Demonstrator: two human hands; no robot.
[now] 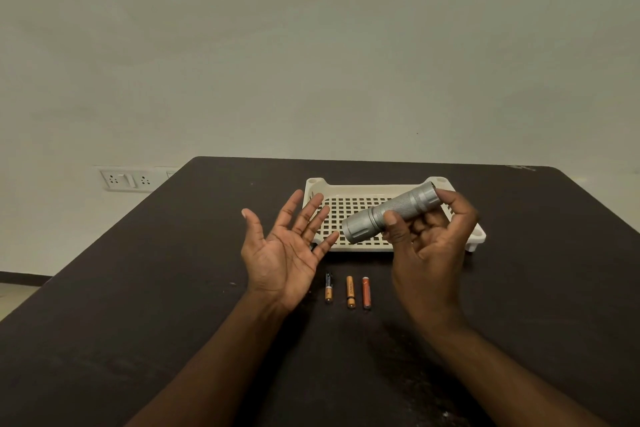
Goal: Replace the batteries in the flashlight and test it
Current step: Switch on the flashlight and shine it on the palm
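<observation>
- Holding the flashlight point(391, 211) up in the air is the right hand point(429, 239). Its thumb and curled fingers grip the middle of the gray tube.
- The flashlight is tilted. Its near end points down and to the left. Its far end points up and to the right.
- The flashlight hangs over the tray point(349, 192), not touching it.
- The left hand point(287, 250) is spread wide, palm up, and holds nothing. It floats just left of the flashlight's low end. Its fingertips reach over the tray's left edge.
- Three batteries point(350, 292) lie in a row on the dark worktop point(138, 288), between the two wrists and in front of the tray. They lie side by side with small gaps.
- The tray is cream, with a grid of square holes. It sits on the worktop.
- A wall socket point(126, 178) shows at the left, behind the worktop.
</observation>
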